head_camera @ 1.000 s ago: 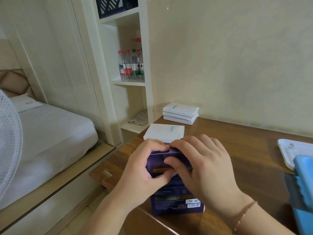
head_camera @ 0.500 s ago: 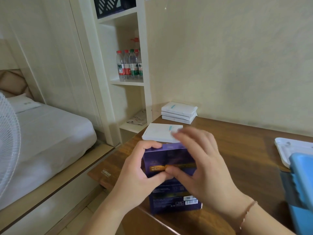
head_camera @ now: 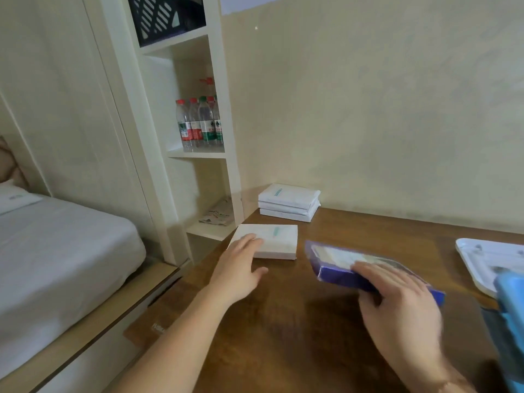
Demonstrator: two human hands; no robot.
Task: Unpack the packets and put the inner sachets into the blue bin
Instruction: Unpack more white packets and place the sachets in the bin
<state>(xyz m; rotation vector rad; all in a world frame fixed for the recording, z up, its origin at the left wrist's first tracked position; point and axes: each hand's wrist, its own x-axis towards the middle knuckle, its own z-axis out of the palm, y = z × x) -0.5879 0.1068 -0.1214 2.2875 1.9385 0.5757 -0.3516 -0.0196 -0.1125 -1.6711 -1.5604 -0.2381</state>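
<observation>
Right hand (head_camera: 397, 296) clamped on purple packet (head_camera: 340, 268), carrying it above table (head_camera: 283, 336) beside blue bin (head_camera: 510, 313); likely best to tip open end over bin. Bin contents out of view. Left hand (head_camera: 241, 268) spread, fingertips on white packet (head_camera: 279, 242). Three more stacked (head_camera: 289, 202) near wall.

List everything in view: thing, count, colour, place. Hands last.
Flat paper packets, stacked: three, white, desk's far corner by the wall.
Single flat paper packet: one, white, on the desk under the left fingertips.
Purple cardboard box: one, purple, in the right hand's grip.
Blue plastic bin: one, blue, right edge, cut off.
White plastic tray: one, right, on the wooden desk.
Water bottles: several, clear, on the white shelf.
Left hand: open, reaching.
Right hand: holding the box.
</observation>
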